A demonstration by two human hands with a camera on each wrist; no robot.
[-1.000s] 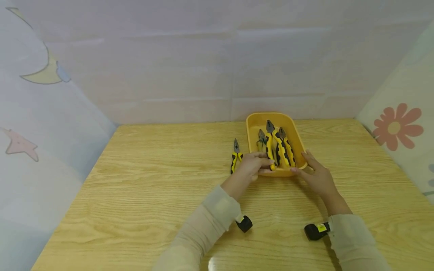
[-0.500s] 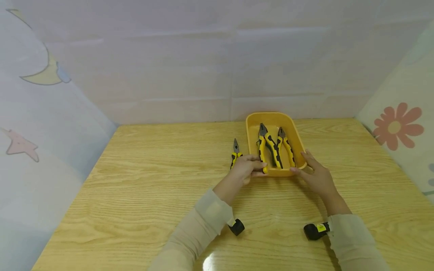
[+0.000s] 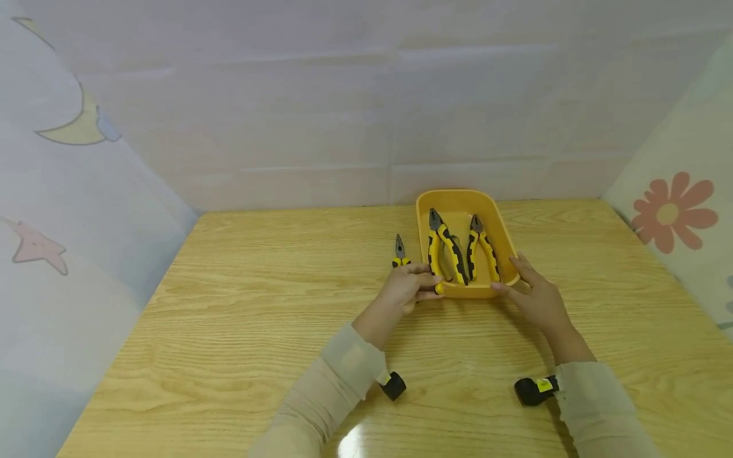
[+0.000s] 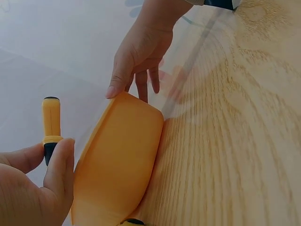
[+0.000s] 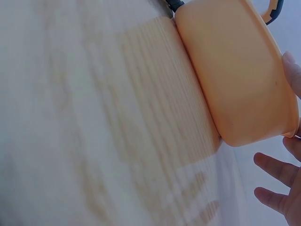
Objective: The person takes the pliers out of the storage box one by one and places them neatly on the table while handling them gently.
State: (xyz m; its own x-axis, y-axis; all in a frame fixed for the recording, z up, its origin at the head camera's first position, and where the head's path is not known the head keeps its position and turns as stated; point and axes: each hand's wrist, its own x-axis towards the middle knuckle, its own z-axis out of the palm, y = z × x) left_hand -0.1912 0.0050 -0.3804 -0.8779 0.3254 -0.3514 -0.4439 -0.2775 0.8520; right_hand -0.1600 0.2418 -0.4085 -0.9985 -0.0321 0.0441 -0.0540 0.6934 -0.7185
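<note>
at one tray [image 3: 466,291] are two hands [image 3: 397,287] [image 3: 534,302], at least three pliers [image 3: 438,226] [image 3: 475,226] [image 3: 399,247].

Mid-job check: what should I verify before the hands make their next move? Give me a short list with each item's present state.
1. Left hand gripping the held pliers: ok, pinched at one handle's end.
2. Right hand on the yellow tray: ok, thumb and finger at its near right corner.
3. Tray flat on the table: ok.
4. Held pliers clear of the tray: not ok, head and most of both handles lie within its outline.
5. Held pliers free of the partly hidden tool behind them: cannot tell.
6. Left hand clear of the long-nose pliers outside the tray: cannot tell, it hides their handles.
</note>
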